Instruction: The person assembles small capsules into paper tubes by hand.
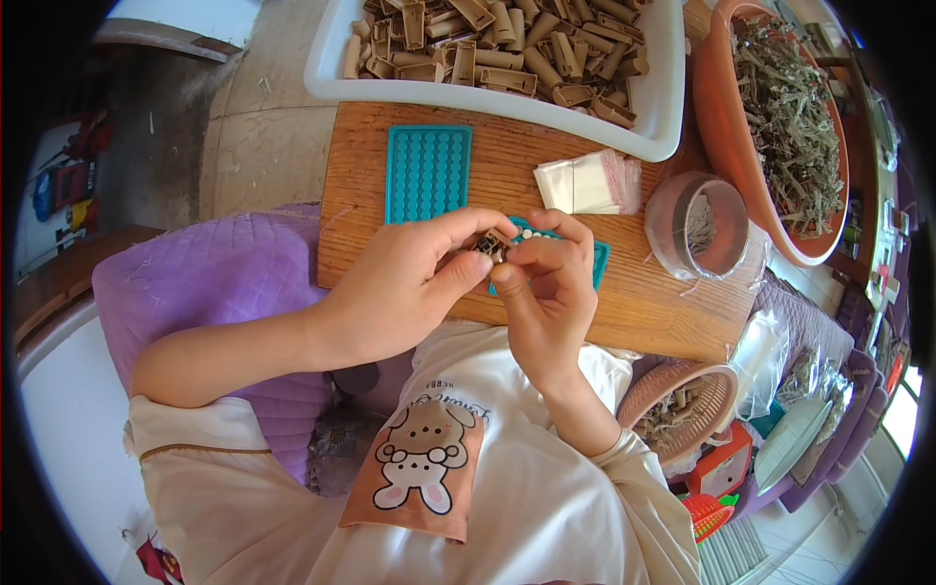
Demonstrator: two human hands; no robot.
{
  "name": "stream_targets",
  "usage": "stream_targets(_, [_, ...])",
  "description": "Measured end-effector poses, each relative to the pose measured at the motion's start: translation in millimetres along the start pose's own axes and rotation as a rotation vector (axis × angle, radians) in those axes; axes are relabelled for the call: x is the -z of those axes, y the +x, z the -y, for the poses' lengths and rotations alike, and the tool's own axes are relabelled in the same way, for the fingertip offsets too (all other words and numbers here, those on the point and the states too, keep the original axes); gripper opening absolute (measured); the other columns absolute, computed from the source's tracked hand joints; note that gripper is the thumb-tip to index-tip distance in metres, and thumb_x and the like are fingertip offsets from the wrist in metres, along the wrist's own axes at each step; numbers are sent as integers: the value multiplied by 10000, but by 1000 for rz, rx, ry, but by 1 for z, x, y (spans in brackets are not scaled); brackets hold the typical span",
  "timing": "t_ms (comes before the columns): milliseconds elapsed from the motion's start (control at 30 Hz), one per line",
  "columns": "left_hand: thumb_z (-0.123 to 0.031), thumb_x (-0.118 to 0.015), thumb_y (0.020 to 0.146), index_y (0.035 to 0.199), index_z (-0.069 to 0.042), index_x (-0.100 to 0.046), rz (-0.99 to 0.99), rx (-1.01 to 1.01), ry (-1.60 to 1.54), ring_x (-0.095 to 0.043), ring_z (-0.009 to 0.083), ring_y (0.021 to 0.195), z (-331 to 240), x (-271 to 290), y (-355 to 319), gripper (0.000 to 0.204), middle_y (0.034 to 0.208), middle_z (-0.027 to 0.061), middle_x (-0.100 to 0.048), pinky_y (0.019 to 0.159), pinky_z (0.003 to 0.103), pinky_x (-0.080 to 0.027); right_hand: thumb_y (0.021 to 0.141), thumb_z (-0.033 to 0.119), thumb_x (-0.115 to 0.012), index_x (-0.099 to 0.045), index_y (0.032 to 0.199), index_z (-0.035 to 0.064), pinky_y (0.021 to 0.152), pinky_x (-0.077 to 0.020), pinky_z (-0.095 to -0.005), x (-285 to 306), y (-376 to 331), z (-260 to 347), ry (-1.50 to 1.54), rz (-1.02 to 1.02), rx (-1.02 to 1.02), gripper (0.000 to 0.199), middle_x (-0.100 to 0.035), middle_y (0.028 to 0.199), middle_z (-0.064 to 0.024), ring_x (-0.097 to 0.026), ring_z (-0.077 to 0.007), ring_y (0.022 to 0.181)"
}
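Note:
Over the wooden table's near edge, both my hands meet at a small brown plastic part (494,244) with dark and metallic-looking bits inside. My left hand (390,278) pinches it between thumb and forefinger. From the other side, the thumb and forefinger of my right hand (551,302) close on its right end; fingers hide most of it. Behind my right hand lies a teal tray (601,261), mostly covered, with small white round pieces (531,233) in it. A second teal tray (428,175), with rows of round cups, lies beyond my left hand.
A white bin (487,109) of brown plastic housings stands at the back. An orange basin (717,146) holds a heap of small metallic-looking strips. Clear plastic bags (585,183) and a round tub (694,229) lie on the table (673,317). A pink basket (717,390) sits lower right.

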State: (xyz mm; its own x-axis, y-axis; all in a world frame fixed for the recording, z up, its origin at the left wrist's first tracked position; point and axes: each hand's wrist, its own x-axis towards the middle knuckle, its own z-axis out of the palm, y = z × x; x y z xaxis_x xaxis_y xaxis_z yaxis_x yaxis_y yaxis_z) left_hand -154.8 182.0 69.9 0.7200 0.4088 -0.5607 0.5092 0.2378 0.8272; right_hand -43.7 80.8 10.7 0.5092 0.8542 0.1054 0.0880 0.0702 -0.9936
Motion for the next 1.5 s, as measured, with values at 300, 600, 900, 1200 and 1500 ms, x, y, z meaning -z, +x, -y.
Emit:
stream_targets(300, [-56,-438,874,1125,12,-453,1,-16,4,-560,80,833,-2,0,-4,261,913,60,-574,723,223,-476,669,-31,-661,-559,786,18,609,-438,-276,0,4,5,-188,-29,156,163,-527,851,-100,-536,-210,730])
stream_targets(600, [-53,-474,841,1085,-32,-486,-31,-118,287,-605,142,713,-8,2,-6,246,760,94,-601,624,250,-462,763,-60,-568,-405,990,24,686,-478,-252,9,11,13,482,205,-385,291,-467,964,-86,-533,-142,832])
stream_targets(900, [-116,-458,883,1131,-9,-455,50,-90,-35,-565,116,768,8,-3,-2,270,891,47,-575,680,243,-470,821,-11,-522,-370,1075,16,745,-483,-259,19,24,10,626,365,-539,297,-476,1001,-82,-517,-128,900])
stream_targets(1200, [-149,-452,892,1099,-23,-473,108,168,-363,-543,67,744,-2,11,7,244,913,32,-542,658,210,-484,816,63,-566,-474,993,9,683,-459,-244,22,28,-12,553,395,-437,207,-543,928,-62,-561,-131,792])
stream_targets(1500, [-190,-407,910,1066,-34,-480,65,96,-318,-536,74,686,-1,17,9,233,872,32,-531,607,211,-465,659,52,-580,-578,889,76,844,-381,-423,18,4,-49,-850,558,293,232,-524,896,-51,-493,-232,930])
